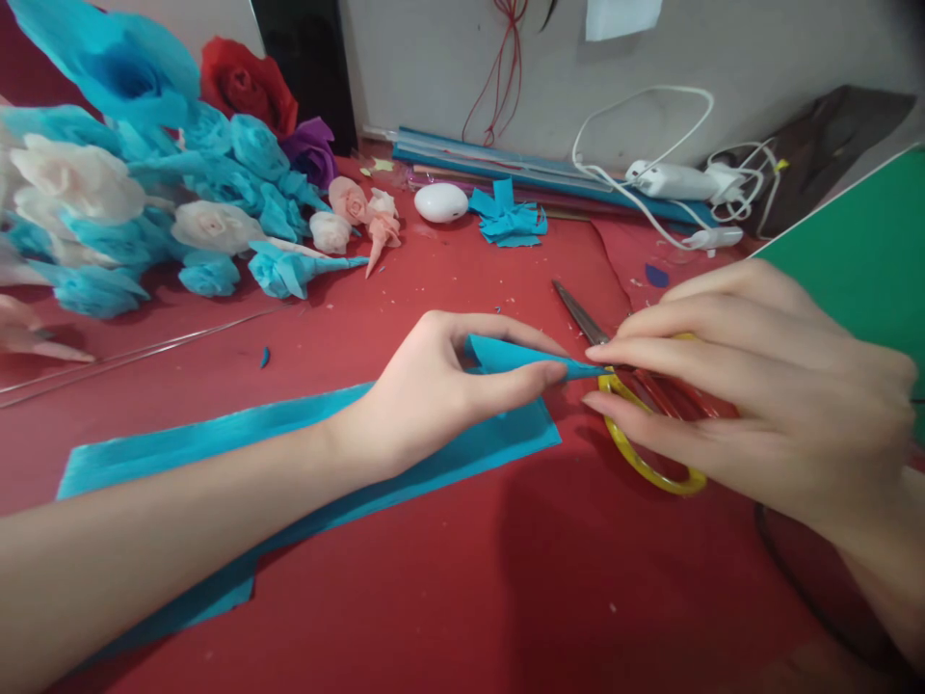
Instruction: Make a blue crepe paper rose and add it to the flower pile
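Two hands pinching one rolled blue crepe cone (524, 359).
Left hand (434, 386) grasping wide end, right hand (758, 386) gripping tip above yellow-handled scissors (636, 405); overtight pinch likely tearing paper.

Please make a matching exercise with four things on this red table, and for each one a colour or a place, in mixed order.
Things:
1. scissors
2. paper cone
3. egg-shaped object
4. green sheet

Descriptions:
A. white, near the back wall
B. blue, pinched by left hand and right hand
C. at the right edge
D. yellow handles, under the right hand

Pairs: 1-D, 2-B, 3-A, 4-C
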The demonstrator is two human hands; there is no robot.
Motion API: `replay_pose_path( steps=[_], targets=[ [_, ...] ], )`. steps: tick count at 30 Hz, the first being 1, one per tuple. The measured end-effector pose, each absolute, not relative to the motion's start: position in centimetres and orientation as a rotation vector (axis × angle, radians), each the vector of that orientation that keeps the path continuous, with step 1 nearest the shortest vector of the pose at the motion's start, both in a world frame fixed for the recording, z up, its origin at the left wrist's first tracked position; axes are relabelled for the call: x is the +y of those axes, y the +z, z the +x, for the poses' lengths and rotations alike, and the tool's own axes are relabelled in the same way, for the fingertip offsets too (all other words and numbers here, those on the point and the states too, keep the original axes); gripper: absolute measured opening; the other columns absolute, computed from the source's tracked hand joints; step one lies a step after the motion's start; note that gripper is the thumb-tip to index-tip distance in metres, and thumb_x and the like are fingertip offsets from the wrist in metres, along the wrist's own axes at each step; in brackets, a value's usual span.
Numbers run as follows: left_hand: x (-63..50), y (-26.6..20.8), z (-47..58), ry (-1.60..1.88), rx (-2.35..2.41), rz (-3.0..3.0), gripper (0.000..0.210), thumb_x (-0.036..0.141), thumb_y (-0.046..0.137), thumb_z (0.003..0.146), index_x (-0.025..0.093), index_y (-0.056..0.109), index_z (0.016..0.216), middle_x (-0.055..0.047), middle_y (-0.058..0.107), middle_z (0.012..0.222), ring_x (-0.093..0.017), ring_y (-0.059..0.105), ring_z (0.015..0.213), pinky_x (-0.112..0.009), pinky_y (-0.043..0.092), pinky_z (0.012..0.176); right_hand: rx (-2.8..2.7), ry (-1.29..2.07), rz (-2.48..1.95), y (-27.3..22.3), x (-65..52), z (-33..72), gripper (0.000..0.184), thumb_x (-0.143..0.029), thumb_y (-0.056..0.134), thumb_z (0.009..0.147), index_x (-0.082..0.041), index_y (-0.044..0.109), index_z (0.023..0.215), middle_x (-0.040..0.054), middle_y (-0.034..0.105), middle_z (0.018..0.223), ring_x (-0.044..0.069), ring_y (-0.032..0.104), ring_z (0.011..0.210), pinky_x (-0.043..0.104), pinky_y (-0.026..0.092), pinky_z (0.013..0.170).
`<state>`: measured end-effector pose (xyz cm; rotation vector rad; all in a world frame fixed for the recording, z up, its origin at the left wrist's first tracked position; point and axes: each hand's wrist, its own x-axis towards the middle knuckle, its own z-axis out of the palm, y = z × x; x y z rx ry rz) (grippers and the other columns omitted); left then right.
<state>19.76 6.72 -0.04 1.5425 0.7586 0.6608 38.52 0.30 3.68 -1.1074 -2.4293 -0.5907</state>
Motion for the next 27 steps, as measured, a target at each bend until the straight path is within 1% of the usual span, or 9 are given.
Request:
replay_pose_path(
  steps=[5,9,12,15,18,21,23,27],
  targets=[
    [6.68,-0.20,19.72,0.673,0.745,1.525,0.013,0.031,0.068,0.075,0.019,0.072,0.080,0.004,0.074,0.078,-0.015,0.069,0.078,-0.016,0.054,0.067,-2.417,-0.662,-1.114,3.77,0.39,38.66,0.012,-0.021,0.067,0.082,-0.013,0.063,0.074,0.0075,0.065,0.070,0.022,0.055,0.065,0.038,0.042,0.055],
    [6.68,-0.20,19.75,0.674,0.749,1.529,0.014,0.031,0.068,0.075,0.019,0.072,0.081,0.003,0.074,0.080,-0.017,0.069,0.078,-0.019,0.055,0.069,-2.431,-0.695,-1.090,3.77,0.29,38.78,0.012,-0.024,0.067,0.082,-0.013,0.064,0.080,0.0083,0.067,0.074,0.024,0.057,0.068,0.040,0.043,0.058],
    [6.69,-0.24,19.74,0.687,0.747,1.536,0.013,0.031,0.068,0.075,0.020,0.072,0.080,0.004,0.074,0.079,-0.016,0.069,0.078,-0.017,0.054,0.068,-2.432,-0.706,-1.133,3.81,0.21,38.79,0.012,-0.024,0.064,0.085,-0.017,0.062,0.075,0.0055,0.066,0.071,0.023,0.057,0.068,0.040,0.042,0.058],
    [6.70,-0.29,19.74,0.691,0.748,1.548,0.013,0.031,0.069,0.074,0.020,0.072,0.080,0.004,0.074,0.078,-0.015,0.069,0.077,-0.015,0.054,0.067,-2.412,-0.727,-1.145,3.75,0.26,38.74,0.013,-0.025,0.064,0.085,-0.015,0.062,0.076,0.0073,0.066,0.072,0.024,0.057,0.067,0.040,0.041,0.057],
    [6.67,-0.32,19.75,0.716,0.729,1.543,0.009,0.028,0.070,0.074,0.020,0.072,0.078,0.006,0.074,0.077,-0.012,0.069,0.076,-0.012,0.052,0.066,-2.458,-0.686,-1.096,3.50,0.42,38.72,0.011,-0.020,0.066,0.083,-0.010,0.064,0.082,0.0103,0.067,0.077,0.024,0.057,0.069,0.039,0.041,0.057],
    [6.59,-0.27,19.73,0.720,0.700,1.513,0.005,0.024,0.069,0.075,0.021,0.072,0.078,0.007,0.074,0.077,-0.011,0.069,0.075,-0.010,0.052,0.064,-2.481,-0.654,-1.095,3.29,0.50,38.75,0.002,-0.011,0.063,0.083,-0.010,0.064,0.081,0.0096,0.067,0.078,0.024,0.058,0.071,0.039,0.041,0.059],
    [6.53,-0.20,19.70,0.705,0.701,1.498,0.006,0.024,0.069,0.075,0.021,0.072,0.079,0.006,0.074,0.077,-0.011,0.069,0.074,-0.011,0.052,0.063,-2.477,-0.675,-1.090,3.25,0.49,38.76,0.004,-0.007,0.062,0.082,-0.011,0.063,0.079,0.0087,0.067,0.077,0.023,0.058,0.071,0.039,0.040,0.059],
    [6.50,-0.09,19.71,0.692,0.732,1.480,0.007,0.025,0.070,0.074,0.019,0.072,0.078,0.005,0.075,0.075,-0.012,0.069,0.072,-0.012,0.052,0.062,-2.489,-0.668,-1.072,3.19,0.39,38.76,0.007,-0.007,0.062,0.082,-0.012,0.061,0.077,0.0074,0.068,0.076,0.023,0.058,0.071,0.039,0.042,0.059]
  ],
)
